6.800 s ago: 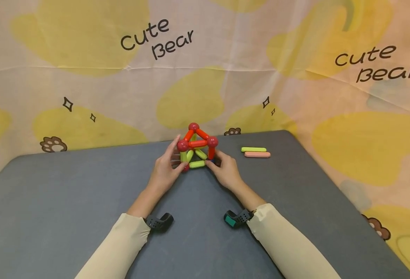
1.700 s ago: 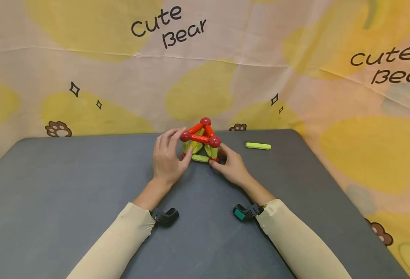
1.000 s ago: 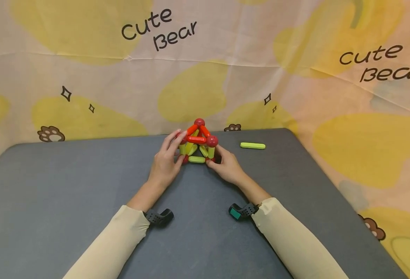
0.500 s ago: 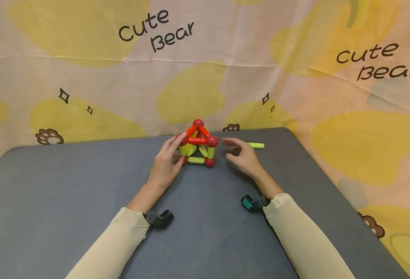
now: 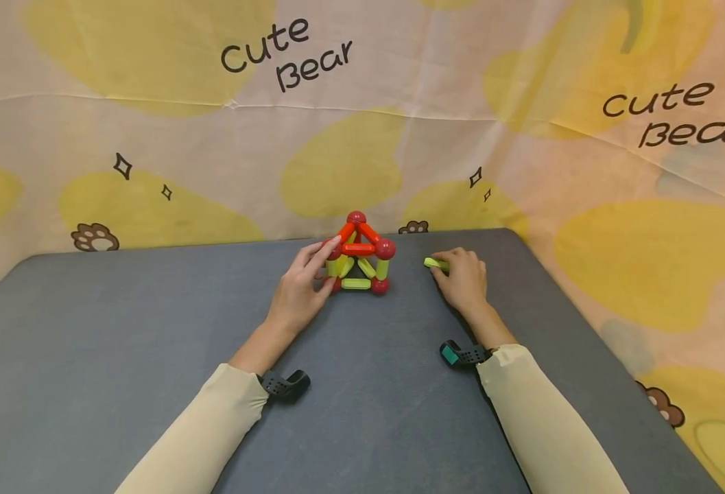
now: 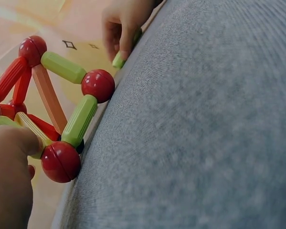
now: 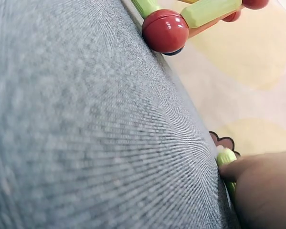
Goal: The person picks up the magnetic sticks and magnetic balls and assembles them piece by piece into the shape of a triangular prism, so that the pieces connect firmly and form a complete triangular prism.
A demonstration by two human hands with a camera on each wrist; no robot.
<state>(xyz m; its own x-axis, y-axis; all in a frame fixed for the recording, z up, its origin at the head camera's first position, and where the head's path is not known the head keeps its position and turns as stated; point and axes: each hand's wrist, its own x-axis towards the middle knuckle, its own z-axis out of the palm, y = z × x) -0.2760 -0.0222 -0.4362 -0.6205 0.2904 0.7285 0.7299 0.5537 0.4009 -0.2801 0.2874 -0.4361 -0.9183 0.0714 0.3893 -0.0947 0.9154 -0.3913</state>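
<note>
A prism-like frame of magnetic rods and red balls [image 5: 356,284] stands on the table; its top triangle has red-orange rods, and lime-green rods form the front bottom and front uprights. My left hand [image 5: 300,285] holds the frame by its left side, fingers at the upper ball and thumb near the lower one. An orange rod [image 6: 49,98] slants inside the frame in the left wrist view. To the right, my right hand [image 5: 464,280] pinches a lime-green magnetic rod [image 5: 434,263] at the table, most of it hidden behind the fingers. The right wrist view shows this rod's end [image 7: 226,156].
The dark grey table [image 5: 350,412] extends on all sides of the hands. Behind and to the right hangs a printed cloth [image 5: 337,158], close to the table's back edge. A dark piece [image 7: 174,51] shows behind the front right ball.
The pink rod has gone from the table since the earliest frame, and the front right upright changed from red to green. My right hand let go of the frame, moved right and took the green rod.
</note>
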